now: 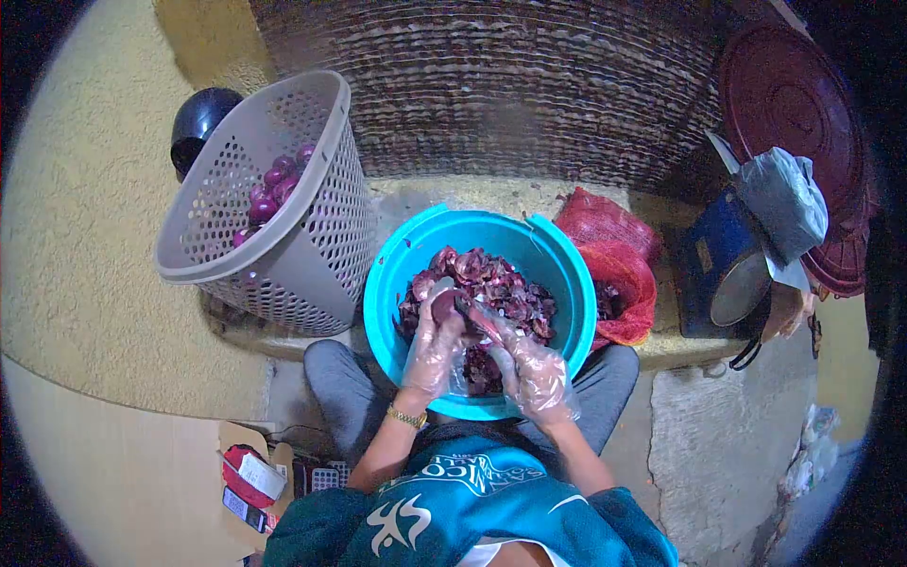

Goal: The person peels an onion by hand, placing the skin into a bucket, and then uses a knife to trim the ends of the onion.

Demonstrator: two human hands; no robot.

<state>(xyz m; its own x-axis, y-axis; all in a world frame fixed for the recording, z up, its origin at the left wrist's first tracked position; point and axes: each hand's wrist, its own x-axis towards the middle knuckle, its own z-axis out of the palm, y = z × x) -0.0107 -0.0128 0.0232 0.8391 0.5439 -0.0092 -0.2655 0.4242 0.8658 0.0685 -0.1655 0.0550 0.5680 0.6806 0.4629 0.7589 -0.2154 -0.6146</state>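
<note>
Both hands wear clear plastic gloves over a turquoise tub [380,312]. My left hand [433,348] is closed around a red onion [446,307], holding it above the tub. In my right hand [535,370] is a small knife [485,323] with a reddish handle, its dark tip against the onion; fingers hide part of it. Below the hands, a heap of dry purple onion skins [501,283] fills much of the tub, which sits between my knees.
At left a tilted grey perforated basket [335,227] holds several red onions [274,189]. A red mesh sack [605,222] lies right of the tub. Farther right stand a blue tin [709,255] and a dark red lid [794,94]. A phone [244,510] lies lower left.
</note>
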